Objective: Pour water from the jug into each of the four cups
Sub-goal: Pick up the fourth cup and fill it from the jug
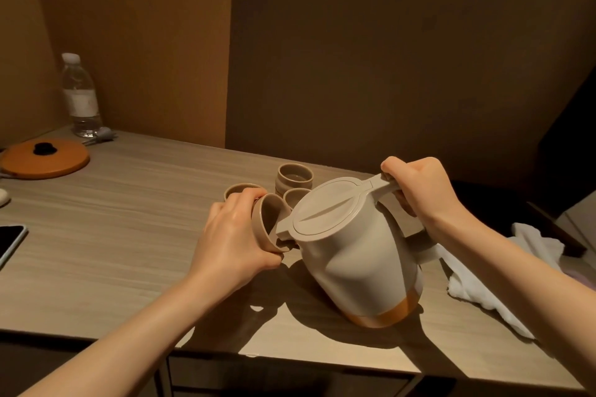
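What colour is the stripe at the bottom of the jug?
Orange, on the beige jug; the head view shows it.

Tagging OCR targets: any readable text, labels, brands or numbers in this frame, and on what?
None readable.
Water bottle: white label, print too blurred to read.
Phone: screen dark, no text.
Jug, cups, orange lid, white cloth: no markings visible.

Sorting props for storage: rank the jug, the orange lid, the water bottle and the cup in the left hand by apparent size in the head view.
1. jug, clearly largest, though nearest the camera.
2-3. orange lid and water bottle: alike, both farther away; unranked.
4. cup, smallest, partly hidden by the left hand.
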A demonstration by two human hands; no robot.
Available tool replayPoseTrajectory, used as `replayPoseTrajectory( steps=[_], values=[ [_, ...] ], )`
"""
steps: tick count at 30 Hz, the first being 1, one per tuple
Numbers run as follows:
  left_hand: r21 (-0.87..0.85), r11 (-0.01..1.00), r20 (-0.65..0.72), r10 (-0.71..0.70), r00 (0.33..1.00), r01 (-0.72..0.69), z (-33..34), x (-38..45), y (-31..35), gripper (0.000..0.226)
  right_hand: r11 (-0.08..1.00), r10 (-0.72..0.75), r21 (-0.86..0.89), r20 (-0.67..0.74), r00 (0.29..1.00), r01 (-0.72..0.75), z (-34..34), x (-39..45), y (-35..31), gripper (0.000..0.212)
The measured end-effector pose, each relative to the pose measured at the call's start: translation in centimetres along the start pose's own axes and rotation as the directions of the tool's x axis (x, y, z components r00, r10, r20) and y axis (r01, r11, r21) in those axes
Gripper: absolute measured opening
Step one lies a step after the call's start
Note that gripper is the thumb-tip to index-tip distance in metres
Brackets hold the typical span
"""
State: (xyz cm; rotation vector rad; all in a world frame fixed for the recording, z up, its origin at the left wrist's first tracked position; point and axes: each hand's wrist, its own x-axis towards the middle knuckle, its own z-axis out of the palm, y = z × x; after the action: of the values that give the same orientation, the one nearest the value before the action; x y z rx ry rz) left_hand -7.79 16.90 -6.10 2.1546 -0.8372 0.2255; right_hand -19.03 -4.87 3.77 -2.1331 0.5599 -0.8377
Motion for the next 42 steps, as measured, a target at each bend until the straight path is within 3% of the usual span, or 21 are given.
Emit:
replayPoseTrajectory(
  steps=[42],
  values=[
    [-0.193,0.970,-0.012,-0.151,0.988,0.146,1.3,-2.0,-4.0,0.090,0.969,-0.095,-0.218,0.116,0.989,0.119,3.5,1.1,-2.7,0.045]
  ],
)
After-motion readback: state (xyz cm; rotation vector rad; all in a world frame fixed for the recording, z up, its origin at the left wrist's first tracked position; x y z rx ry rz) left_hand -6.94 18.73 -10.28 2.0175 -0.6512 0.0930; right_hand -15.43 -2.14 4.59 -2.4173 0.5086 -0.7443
